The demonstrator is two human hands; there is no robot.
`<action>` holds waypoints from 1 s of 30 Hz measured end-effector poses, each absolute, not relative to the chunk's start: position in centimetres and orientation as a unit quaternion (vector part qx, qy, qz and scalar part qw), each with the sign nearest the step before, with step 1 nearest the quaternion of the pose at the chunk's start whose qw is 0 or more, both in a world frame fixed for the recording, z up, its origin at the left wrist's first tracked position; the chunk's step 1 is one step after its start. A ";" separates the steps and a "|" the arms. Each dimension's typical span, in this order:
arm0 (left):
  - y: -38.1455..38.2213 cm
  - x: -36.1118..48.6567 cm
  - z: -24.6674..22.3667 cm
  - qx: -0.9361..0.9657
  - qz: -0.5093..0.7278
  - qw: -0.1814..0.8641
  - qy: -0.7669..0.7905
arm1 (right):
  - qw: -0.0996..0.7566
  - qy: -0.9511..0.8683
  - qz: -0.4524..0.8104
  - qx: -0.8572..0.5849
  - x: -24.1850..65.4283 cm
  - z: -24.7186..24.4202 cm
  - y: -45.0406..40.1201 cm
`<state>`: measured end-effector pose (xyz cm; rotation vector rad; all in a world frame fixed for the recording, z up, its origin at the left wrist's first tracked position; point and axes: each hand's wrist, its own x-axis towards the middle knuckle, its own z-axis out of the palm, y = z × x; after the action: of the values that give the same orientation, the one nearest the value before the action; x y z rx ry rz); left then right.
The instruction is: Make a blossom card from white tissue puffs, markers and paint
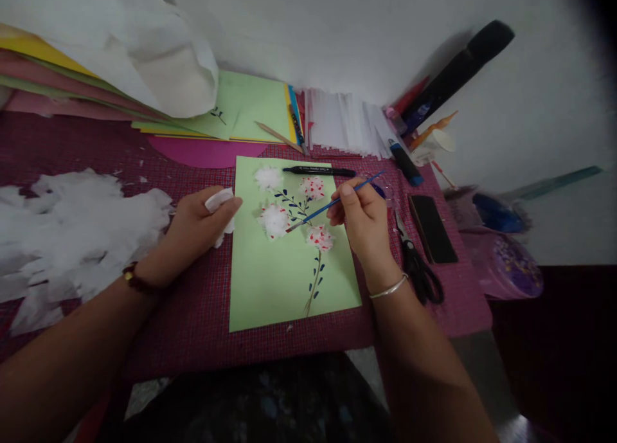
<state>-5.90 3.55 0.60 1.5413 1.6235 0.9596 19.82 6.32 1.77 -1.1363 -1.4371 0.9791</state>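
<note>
A light green sheet of paper (270,289) lies in front of me, bearing a drawn stem with dark blue leaves and fluffy white flowers. Three of the flowers carry red marks; the upper left flower (268,178) is plain white. My right hand (361,221) is closed around a thin blue paintbrush (328,206), its tip at the edge of the middle left flower (274,220). At the sheet's left edge, my left hand (202,221) grips a crumpled white tissue (219,200). A black marker (318,171) rests across the top of the sheet.
White tissue pieces (72,231) are heaped at the left. Scissors (418,266) and a dark flat block (432,229) lie at the right. Behind are green sheets (255,102), a pencil (278,136) and white strips (342,121). A pink tub (511,266) stands beyond the right edge.
</note>
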 end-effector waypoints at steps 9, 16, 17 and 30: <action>3.6 -5.9 0.7 0.601 0.362 0.338 0.627 | 0.515 -0.601 0.392 -0.469 19.4 1.6 5.9; 3.6 -6.0 0.6 0.615 0.357 0.330 0.621 | 0.489 -0.625 0.391 -0.467 18.6 1.5 5.6; 3.6 -6.0 0.6 0.615 0.356 0.329 0.622 | 0.490 -0.624 0.390 -0.468 18.6 1.5 5.6; 3.8 -6.1 0.1 0.625 0.359 0.312 0.618 | 0.521 -0.606 0.342 -0.495 19.2 1.4 6.2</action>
<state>-6.13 3.81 0.08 1.6507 1.6321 0.9481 19.24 6.19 1.39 -1.1864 -1.4512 0.8186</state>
